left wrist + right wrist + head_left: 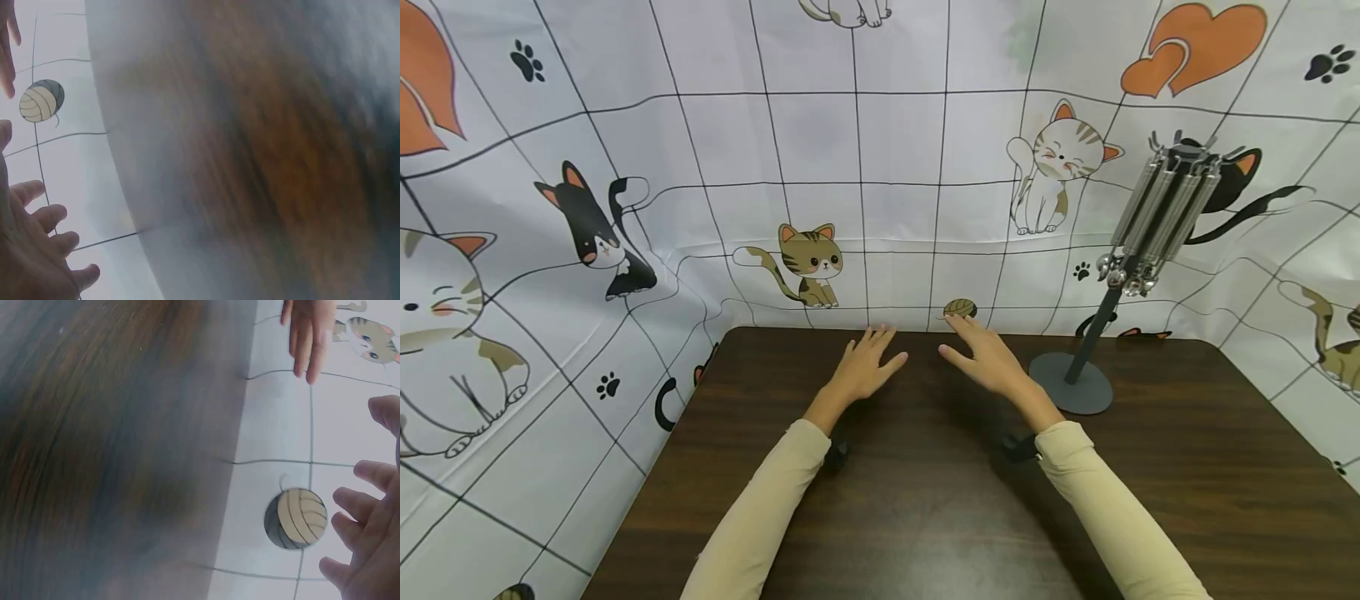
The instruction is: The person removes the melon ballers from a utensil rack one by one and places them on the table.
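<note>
White, creased sheeting [895, 137], printed with black grid lines [895, 92], cartoon cats [811, 267] and orange hearts [1213, 46], backs and flanks one dark-brown wood-grained table [917, 533] with rounded far corners, its surface leaving room between two cream long sleeves [752, 517] and toward the right edge. One grey straight-posted stand [1097, 333] on a flat round base [1078, 397], slender silver metal pieces [1165, 204] hung about its top, sits near the far edge, just right of the right hand [988, 360]. That hand and the left hand [863, 367] are bare, held apart near the same edge, fingers extended, gripping nothing.
</note>
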A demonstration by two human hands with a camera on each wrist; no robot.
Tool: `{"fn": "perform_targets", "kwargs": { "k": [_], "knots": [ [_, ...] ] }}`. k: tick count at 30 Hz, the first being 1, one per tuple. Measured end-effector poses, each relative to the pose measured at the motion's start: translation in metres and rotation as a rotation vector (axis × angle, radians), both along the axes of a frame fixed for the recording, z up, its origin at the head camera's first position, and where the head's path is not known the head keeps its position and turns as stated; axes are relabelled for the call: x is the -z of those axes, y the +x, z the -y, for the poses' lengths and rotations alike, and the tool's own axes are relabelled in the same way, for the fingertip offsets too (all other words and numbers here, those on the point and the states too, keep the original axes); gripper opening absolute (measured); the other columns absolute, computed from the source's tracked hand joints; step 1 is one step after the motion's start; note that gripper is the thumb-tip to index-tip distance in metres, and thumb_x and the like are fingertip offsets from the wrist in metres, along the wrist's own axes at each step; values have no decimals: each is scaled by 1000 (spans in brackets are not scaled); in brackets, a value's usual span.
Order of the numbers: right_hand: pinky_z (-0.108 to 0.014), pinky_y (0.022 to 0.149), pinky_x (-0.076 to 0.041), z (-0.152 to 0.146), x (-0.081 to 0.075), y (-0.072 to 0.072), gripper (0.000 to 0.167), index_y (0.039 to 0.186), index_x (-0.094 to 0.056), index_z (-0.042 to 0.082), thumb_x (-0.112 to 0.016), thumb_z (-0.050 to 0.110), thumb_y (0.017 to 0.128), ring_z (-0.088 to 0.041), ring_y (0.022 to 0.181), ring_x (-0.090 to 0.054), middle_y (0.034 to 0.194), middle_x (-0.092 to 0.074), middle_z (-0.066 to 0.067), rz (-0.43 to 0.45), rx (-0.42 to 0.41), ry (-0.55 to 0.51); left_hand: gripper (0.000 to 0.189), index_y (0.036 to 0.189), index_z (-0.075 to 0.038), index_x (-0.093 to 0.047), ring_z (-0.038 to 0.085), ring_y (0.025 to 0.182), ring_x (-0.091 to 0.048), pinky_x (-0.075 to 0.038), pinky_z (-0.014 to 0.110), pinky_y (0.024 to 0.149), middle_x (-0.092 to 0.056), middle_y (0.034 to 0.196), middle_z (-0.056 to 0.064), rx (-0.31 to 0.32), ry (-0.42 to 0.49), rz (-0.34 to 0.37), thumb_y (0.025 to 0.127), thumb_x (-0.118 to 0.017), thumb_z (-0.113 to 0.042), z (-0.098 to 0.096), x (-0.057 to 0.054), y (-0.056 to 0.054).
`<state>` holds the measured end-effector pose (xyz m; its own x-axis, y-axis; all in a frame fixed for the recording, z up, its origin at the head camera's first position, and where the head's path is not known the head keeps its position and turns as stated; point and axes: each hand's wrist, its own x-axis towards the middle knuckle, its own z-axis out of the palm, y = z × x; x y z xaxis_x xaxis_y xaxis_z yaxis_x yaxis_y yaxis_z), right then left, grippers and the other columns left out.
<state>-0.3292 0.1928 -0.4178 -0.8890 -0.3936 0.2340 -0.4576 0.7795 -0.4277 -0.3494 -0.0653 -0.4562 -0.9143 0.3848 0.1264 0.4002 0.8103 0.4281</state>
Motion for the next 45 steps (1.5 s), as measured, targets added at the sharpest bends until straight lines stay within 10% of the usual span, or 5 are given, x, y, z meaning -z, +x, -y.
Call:
{"fn": "perform_targets", "kwargs": {
  "k": [6, 14, 19, 29, 45],
  "knots": [
    [-65, 121, -29, -24, -11, 11, 67, 160, -35, 15, -55, 46, 104, -42, 152, -30, 164, -34, -18, 15, 54, -111, 72, 161, -9, -29, 38, 157, -20, -15, 65, 126, -27, 167, 17, 34, 127, -11, 106, -42, -54, -3, -3, 5],
    [-60, 102, -49, -65, -24, 24, 43, 139, -62, 4, -65, 25, 101, -43, 120, -63, 136, -64, -22, -262, 194, -336, 72, 160, -15, -33, 34, 154, -28, -26, 56, 126, -34, 166, 11, 45, 399, 43, 102, -56, -51, -15, -7, 12],
    [-19, 86, -56, -96, -29, 28, 28, 119, -73, 0, -71, 16, 97, -6, 96, -70, 111, -75, -20, -412, 335, -475, 70, 159, -20, -37, 28, 152, -36, -30, 53, 125, -41, 162, 7, 60, 574, 81, 100, -63, -46, -25, -9, 17],
    [-4, 68, -44, -143, -24, 33, 20, 101, -72, -5, -79, 9, 88, 15, 72, -54, 78, -58, 30, -508, 556, -652, 64, 153, -15, -47, 29, 144, -47, -34, 55, 122, -55, 150, 11, 102, 758, 67, 96, -72, -31, -41, -4, 20],
    [-14, 77, -59, -144, -11, 27, 22, 110, -71, -11, -72, -9, 88, -7, 80, -75, 90, -79, -1, -246, 277, -1121, 59, 148, -10, -51, 37, 134, -56, -42, 55, 117, -60, 141, 24, 215, 946, 172, 94, -73, -11, -68, 10, 21]
  ]
}}
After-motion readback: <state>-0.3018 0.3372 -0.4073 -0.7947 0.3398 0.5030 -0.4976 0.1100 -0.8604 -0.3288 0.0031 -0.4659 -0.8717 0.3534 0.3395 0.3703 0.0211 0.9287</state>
